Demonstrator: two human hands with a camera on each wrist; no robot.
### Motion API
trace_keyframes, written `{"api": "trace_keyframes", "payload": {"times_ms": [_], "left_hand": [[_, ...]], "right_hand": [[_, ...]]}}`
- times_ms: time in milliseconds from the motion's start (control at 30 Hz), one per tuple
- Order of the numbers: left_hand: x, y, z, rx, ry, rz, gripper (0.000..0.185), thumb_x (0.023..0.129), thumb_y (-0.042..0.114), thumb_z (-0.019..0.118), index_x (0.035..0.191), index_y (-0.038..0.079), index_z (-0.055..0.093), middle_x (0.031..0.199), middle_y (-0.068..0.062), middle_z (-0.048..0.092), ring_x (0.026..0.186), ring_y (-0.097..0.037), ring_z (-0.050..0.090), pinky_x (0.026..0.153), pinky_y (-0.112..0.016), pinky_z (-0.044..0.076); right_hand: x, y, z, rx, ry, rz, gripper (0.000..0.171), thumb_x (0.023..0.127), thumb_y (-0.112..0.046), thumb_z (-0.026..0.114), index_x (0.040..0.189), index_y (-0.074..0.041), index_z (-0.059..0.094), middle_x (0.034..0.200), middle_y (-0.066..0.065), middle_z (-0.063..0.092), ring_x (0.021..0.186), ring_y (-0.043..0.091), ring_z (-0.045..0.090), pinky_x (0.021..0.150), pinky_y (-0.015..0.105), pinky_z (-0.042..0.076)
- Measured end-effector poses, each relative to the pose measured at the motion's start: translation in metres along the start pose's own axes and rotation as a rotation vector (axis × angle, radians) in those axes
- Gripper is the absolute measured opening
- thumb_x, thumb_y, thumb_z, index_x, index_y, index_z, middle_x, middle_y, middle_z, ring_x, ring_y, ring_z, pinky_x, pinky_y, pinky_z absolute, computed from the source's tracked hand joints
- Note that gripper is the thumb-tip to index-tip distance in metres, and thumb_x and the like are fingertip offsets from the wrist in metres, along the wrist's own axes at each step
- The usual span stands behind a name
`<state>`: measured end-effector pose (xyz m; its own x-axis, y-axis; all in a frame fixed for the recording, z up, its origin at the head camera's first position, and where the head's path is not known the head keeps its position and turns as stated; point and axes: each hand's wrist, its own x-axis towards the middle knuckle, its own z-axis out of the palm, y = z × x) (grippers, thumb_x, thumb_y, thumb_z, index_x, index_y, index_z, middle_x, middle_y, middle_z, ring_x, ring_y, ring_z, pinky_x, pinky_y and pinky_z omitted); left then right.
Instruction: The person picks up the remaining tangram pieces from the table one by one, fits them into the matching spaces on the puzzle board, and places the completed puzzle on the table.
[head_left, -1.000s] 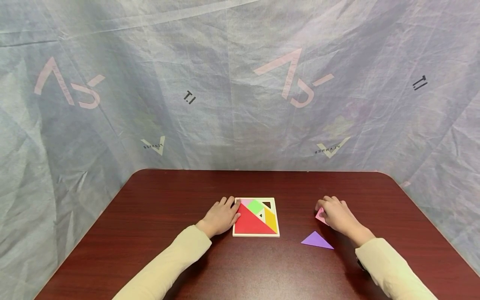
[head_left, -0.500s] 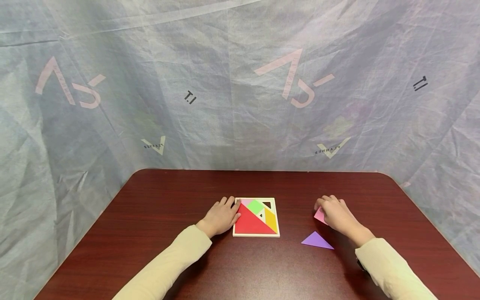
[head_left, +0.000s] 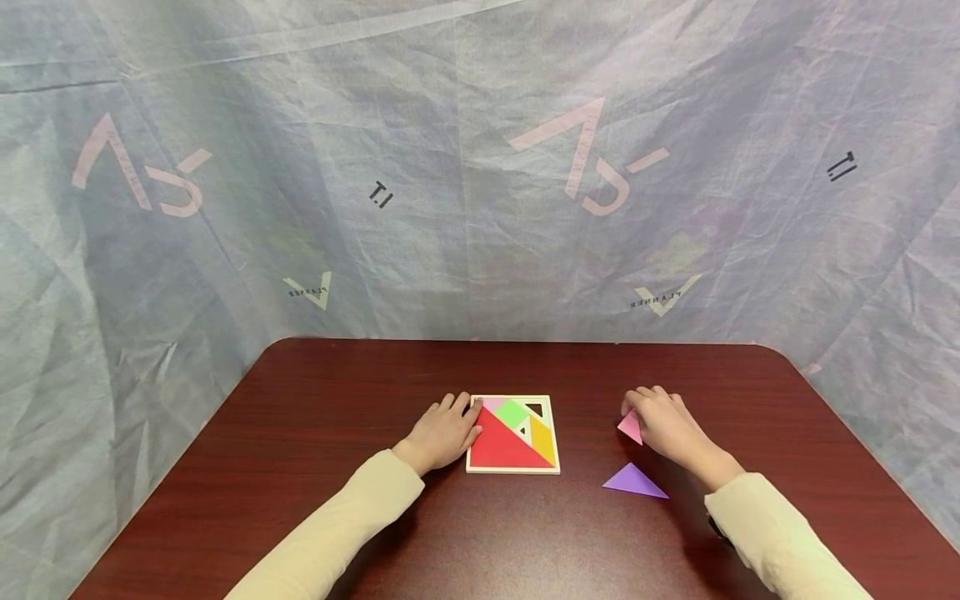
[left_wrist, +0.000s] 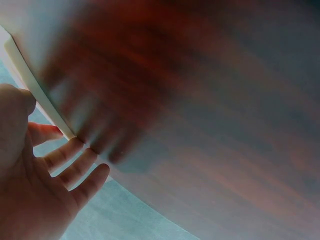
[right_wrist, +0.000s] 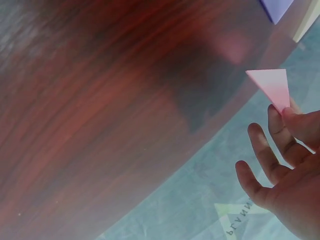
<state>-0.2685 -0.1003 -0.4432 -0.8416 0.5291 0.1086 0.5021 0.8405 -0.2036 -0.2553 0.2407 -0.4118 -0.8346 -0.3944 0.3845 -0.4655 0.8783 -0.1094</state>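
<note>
Lifting clear of the table since a second ago, the pink triangle [head_left: 631, 427] now hangs tilted in the air, pinched at one corner between the thumb and forefinger of the right hand [head_left: 665, 425], whereas earlier it lay flat under those fingers; the right wrist view shows the piece [right_wrist: 274, 86] held at its tip with the other fingers [right_wrist: 260, 145] spread loosely apart. The hand itself has shifted a little toward the puzzle tray [head_left: 513, 471]. The left hand [head_left: 442, 433] has not moved: it rests flat on the table with straight, relaxed fingers touching the tray's left edge, holding nothing, and the left wrist view shows its fingers [left_wrist: 75, 167] spread beside the pale rim [left_wrist: 35, 85]. Inside the tray sit a large red triangle [head_left: 498, 442], a green square [head_left: 512, 412] and a yellow piece [head_left: 542, 437], with a small dark gap at the far right corner. A purple triangle [head_left: 634, 482] lies flat on the table, near the right hand and unchanged. The surface is a dark reddish wood-grain table [head_left: 337, 392] with rounded corners, and behind it hangs a wrinkled pale blue-grey sheet [head_left: 450, 167] printed with faint pink and black marks.
</note>
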Motion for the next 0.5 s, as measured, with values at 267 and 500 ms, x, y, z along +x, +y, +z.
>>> {"api": "trace_keyframes", "payload": {"times_ms": [267,500], "left_hand": [[-0.001,0.000,-0.001,0.001,-0.002,0.000,0.047,0.097,0.038,0.038,0.134,0.011,0.045,0.126,-0.011,0.045,0.109,-0.027,0.046,0.085,-0.039,0.045],[-0.002,0.001,-0.002,0.005,0.011,0.004,0.046,0.097,0.038,0.039,0.134,0.011,0.046,0.125,-0.011,0.045,0.108,-0.027,0.047,0.085,-0.039,0.045]], "right_hand": [[0.006,-0.008,0.003,0.010,0.011,-0.018,0.024,0.071,0.011,0.056,0.074,-0.012,0.060,0.076,-0.001,0.059,0.073,0.023,0.052,0.061,0.040,0.038],[0.012,-0.020,0.007,0.029,0.037,-0.039,0.022,0.075,0.009,0.055,0.074,-0.013,0.060,0.075,-0.001,0.058,0.073,0.022,0.052,0.062,0.040,0.039]]}}
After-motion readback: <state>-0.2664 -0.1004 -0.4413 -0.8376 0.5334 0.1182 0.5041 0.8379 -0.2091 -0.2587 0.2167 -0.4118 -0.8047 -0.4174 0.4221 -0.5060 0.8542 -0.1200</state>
